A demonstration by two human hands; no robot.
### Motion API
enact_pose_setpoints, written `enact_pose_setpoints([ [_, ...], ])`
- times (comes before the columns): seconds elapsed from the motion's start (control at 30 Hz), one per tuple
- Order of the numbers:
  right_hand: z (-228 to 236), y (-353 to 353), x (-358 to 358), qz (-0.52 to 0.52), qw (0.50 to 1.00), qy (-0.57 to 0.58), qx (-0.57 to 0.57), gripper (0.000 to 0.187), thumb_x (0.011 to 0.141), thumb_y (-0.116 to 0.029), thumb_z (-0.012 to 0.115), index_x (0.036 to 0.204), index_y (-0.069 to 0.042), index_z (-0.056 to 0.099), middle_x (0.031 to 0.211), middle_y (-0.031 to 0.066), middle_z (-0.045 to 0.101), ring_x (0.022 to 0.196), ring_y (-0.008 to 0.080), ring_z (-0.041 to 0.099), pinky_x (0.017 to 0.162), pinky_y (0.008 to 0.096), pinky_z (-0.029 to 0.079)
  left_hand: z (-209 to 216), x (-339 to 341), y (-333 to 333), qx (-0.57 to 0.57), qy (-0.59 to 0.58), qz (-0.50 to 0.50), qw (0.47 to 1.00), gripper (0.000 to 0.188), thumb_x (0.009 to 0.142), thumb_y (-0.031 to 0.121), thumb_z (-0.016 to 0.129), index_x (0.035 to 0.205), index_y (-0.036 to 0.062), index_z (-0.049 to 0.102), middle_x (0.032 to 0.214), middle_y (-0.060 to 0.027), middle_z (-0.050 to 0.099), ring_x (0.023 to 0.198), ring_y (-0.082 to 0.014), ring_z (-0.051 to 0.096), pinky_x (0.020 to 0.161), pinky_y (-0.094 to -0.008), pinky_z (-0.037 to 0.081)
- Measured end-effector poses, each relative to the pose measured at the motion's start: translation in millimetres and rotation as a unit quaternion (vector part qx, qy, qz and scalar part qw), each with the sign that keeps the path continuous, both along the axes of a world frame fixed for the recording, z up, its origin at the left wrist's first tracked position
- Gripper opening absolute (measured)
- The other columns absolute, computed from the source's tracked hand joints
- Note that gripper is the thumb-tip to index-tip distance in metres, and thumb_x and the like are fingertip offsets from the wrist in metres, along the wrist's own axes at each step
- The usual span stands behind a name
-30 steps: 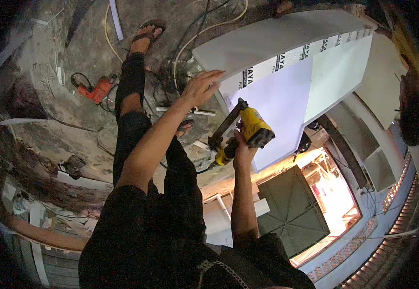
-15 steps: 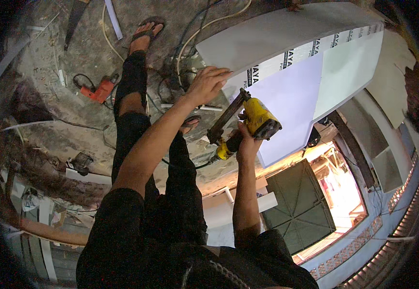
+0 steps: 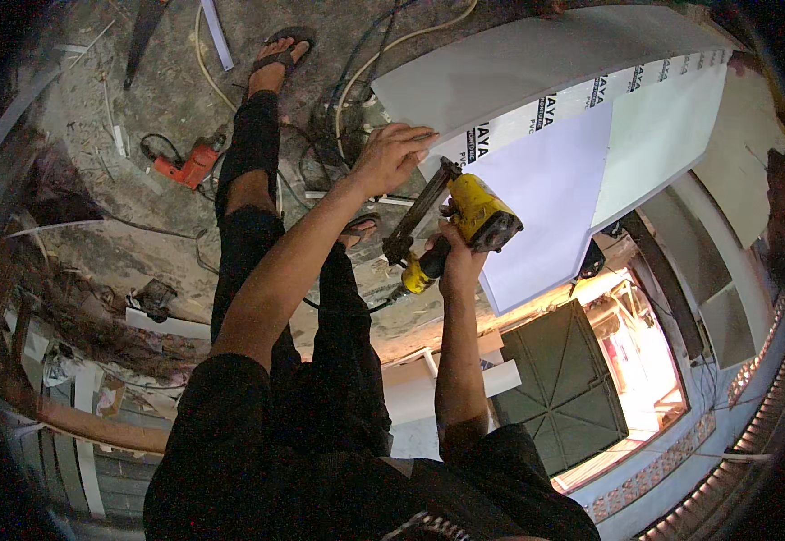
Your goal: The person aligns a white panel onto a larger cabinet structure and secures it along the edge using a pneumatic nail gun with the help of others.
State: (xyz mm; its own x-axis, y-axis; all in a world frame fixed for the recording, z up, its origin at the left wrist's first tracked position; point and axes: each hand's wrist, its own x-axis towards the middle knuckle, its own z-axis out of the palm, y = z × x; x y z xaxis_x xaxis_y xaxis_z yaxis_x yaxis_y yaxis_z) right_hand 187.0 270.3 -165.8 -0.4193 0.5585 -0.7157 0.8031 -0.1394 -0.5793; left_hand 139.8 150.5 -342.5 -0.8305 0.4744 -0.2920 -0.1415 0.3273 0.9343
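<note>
My left hand pinches the near corner of a large white panel, its fingers lying over the edge. Printed film runs in a strip along that panel, and a grey face shows on its far side. In my right hand is a yellow and black pneumatic nail gun, gripped by the handle. Its nose points up toward the panel's edge, close to my left hand; I cannot tell whether it touches. An air hose runs from the handle's end toward my legs.
A red power drill lies on the concrete floor to the left, with cables around it. A pale hose curves along the floor behind my left hand. At lower right stand a dark green metal door and a bright opening. More boards lean at the right.
The nail gun and my right hand have shifted slightly left. My left hand keeps its place at the panel's corner.
</note>
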Motion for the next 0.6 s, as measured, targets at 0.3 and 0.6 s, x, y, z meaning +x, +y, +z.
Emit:
enact_pose_setpoints([
  [0.3, 3, 4, 0, 0.004, 0.996, -0.061, -0.059, 0.035, 0.08, 0.004, 0.069, 0.113, 0.001, 0.057, 0.089, 0.0085, 0.063, 0.067, 0.0179, 0.062, 0.057, 0.0299, 0.052, -2, -1, 2, -0.001, 0.015, 0.01, 1.0, 0.038, 0.096, 0.025, 0.052, 0.133, 0.0174, 0.06, 0.14, -0.0025, 0.054, 0.127, -0.031, 0.046, 0.109, -0.047, 0.033],
  [0.6, 6, -3, -6, 0.005, 0.998, -0.026, -0.05, 0.038, 0.079, 0.004, 0.066, 0.116, -0.001, 0.057, 0.099, 0.008, 0.061, 0.062, 0.0172, 0.06, 0.054, 0.0301, 0.052, -5, 7, 4, 0.021, -0.013, 0.038, 0.999, 0.036, 0.096, 0.031, 0.057, 0.131, 0.0233, 0.062, 0.138, 0.0012, 0.057, 0.126, -0.0281, 0.048, 0.11, -0.0475, 0.03],
])
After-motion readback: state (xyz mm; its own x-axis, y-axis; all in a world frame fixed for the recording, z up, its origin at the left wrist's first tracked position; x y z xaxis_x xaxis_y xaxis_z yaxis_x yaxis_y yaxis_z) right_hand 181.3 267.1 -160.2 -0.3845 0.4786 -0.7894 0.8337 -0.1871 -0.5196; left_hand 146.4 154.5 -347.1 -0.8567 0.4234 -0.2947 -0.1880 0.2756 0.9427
